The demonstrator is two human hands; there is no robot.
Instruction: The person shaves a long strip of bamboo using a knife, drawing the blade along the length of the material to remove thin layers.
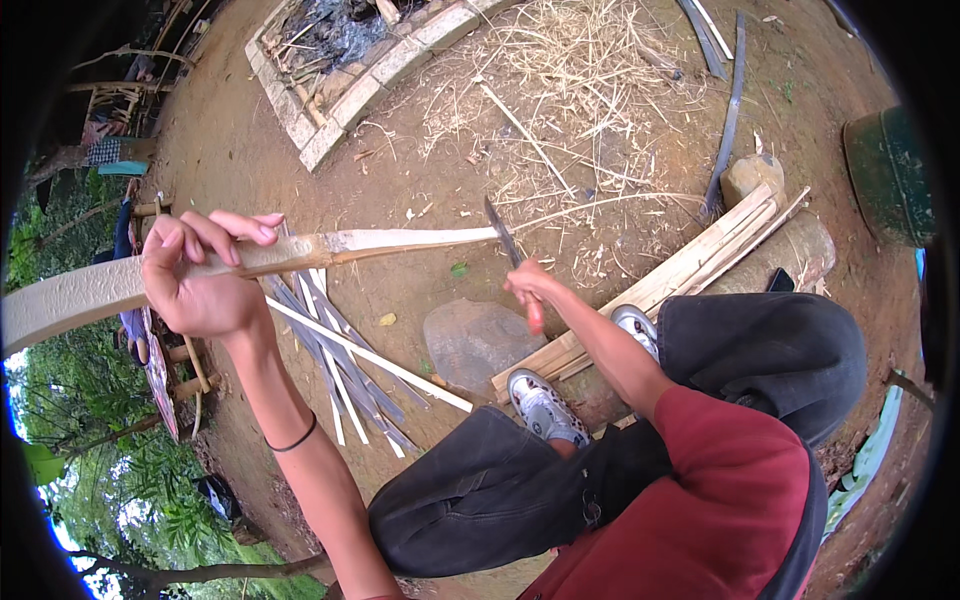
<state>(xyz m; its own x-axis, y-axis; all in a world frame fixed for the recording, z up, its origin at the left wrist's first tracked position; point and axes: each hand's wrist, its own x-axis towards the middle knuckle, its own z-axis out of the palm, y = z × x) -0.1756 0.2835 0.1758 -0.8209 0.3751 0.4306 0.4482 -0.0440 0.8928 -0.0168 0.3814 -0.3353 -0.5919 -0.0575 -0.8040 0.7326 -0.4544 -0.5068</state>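
A long, pale bamboo slat [390,240] reaches in from the left edge, narrowing toward its right end. My left hand [205,275] is wrapped round it from below, fingers curled over the top edge. In my right hand [533,284] is a knife [505,232] with a dark blade and an orange-red handle end showing under the fist. The blade crosses the slat's narrow right end and appears to touch it. From there a thin bamboo strand [600,203] runs off to the right.
Bamboo shavings [580,60] litter the dirt ahead. Loose strips [345,350] lie left of a flat stone [480,345]. Split bamboo pieces [650,290] rest on a log [800,250] by my shoes. A brick-edged fire pit [370,90] is at the far left, a green drum [895,175] at right.
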